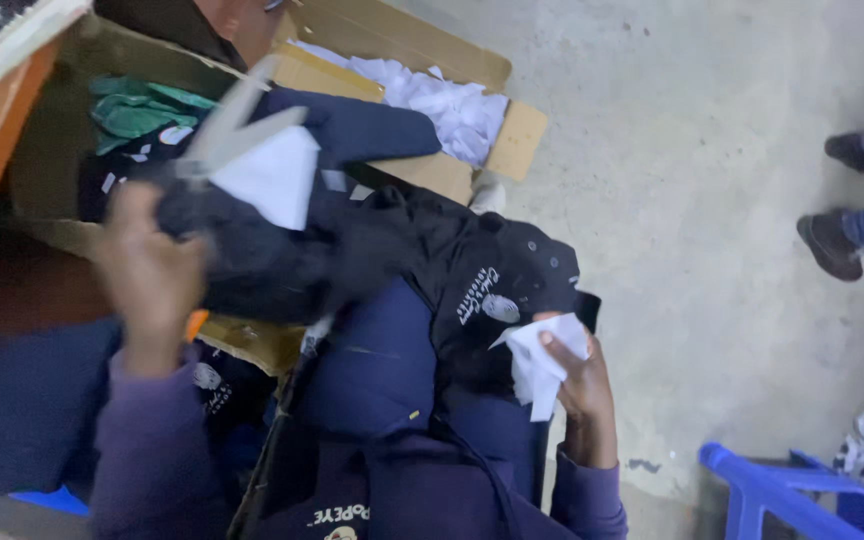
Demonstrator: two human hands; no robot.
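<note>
Left hand (152, 270), at 9 o'clock, is closed around dark garments (282, 250), lifting them over the cardboard box (432, 170). Right hand (577, 375), at 5 o'clock, pinches crumpled white paper (537, 365) against a black cap (502, 290), apparently for stuffing.

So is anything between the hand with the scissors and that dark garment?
Nothing visible. The left hand holds the scissors right against the dark garment, by a white paper backing. The right hand grips white paper on it.
</note>
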